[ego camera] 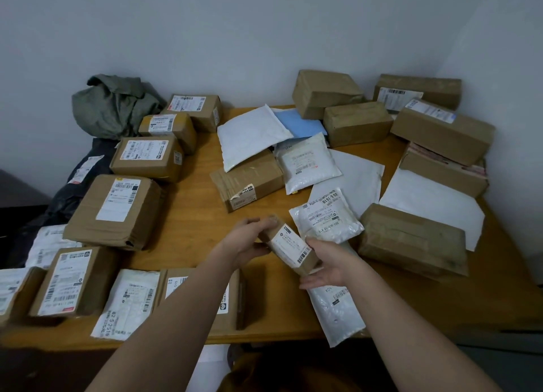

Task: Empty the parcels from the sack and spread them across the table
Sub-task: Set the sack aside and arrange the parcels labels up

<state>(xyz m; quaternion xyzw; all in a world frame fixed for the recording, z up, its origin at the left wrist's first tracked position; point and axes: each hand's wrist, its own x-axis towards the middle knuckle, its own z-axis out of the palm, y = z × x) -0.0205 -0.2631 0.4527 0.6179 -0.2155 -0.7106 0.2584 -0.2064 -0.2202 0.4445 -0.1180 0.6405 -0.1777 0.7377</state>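
Two bare forearms reach over the table (191, 203). Left hand (249, 241) grips the far end of a small box (289, 249), fingers curled over it; right hand (326, 266) cups its near end. The box's long axis runs between them, above bare wood left of a white mailer (326, 218).

Bare table (191, 215) strip between parcels (113, 211)

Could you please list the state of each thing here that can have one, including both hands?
Small box: lifted off the table, label up, held in both hands.
Left hand: grips the small box's far end.
Right hand: holds the small box's near end from below.
Green sack: crumpled, slumped at the table's far left corner.
Table: covered with spread boxes and mailers.
Blue mailer: flat, partly under a white mailer.
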